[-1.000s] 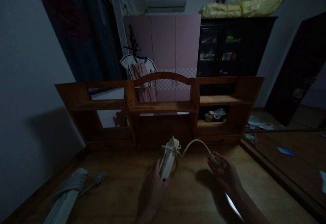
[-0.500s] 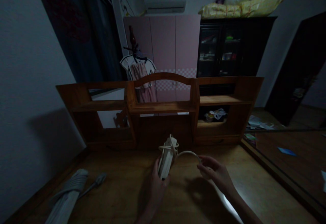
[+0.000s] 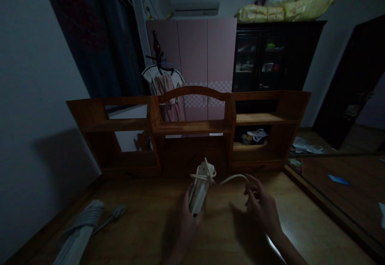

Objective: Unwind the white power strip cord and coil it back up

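A white power strip (image 3: 201, 192) is gripped near its lower end by my left hand (image 3: 189, 219), tilted up above the desk. Its white cord (image 3: 207, 175) loops around the strip's far end. From there a stretch of cord arcs over to my right hand (image 3: 262, 206), whose fingers are pinched on it. The cord's end is hidden by those fingers. On the desk at lower left lies a second power strip (image 3: 75, 243), with a grey cord (image 3: 87, 219) wound round it and its plug (image 3: 118, 212) lying beside it.
The wooden desktop (image 3: 135, 225) carries a wooden shelf unit (image 3: 192, 127) along its far edge. A wall (image 3: 36, 144) bounds the left side. The desk's raised right edge (image 3: 325, 208) borders the lower floor. A bag and a tub (image 3: 254, 136) show through the right shelf.
My right hand has moved to the right and slightly closer, drawing the cord further out from the strip. The held strip has shifted a little right with my left hand.
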`<state>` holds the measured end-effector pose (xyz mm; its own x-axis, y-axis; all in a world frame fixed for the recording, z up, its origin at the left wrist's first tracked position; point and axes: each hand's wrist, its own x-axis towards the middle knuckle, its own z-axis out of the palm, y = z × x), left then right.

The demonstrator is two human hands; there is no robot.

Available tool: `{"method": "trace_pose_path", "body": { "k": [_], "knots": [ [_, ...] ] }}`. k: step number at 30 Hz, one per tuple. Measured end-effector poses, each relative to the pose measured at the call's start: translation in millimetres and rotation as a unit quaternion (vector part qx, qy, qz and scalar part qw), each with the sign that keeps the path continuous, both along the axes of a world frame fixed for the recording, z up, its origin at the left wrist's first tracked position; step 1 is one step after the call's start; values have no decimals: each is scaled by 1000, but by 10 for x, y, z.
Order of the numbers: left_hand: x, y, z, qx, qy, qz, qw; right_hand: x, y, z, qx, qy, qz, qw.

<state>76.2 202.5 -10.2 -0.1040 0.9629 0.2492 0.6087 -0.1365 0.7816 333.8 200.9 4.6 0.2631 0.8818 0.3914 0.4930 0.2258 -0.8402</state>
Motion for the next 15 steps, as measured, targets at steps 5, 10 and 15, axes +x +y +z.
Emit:
{"method": "trace_pose_path", "body": {
  "k": [5,10,15],
  "knots": [
    [14,-60,54,20,38,-18,999,99,34,-16,-13,-17,-29,999],
    [6,-46,-90,39,54,-28,997,265,107,-52,0,-31,-63,998],
    [18,-59,-129,26,79,-24,996,343,132,-43,11,-56,-87,995]
  ]
}}
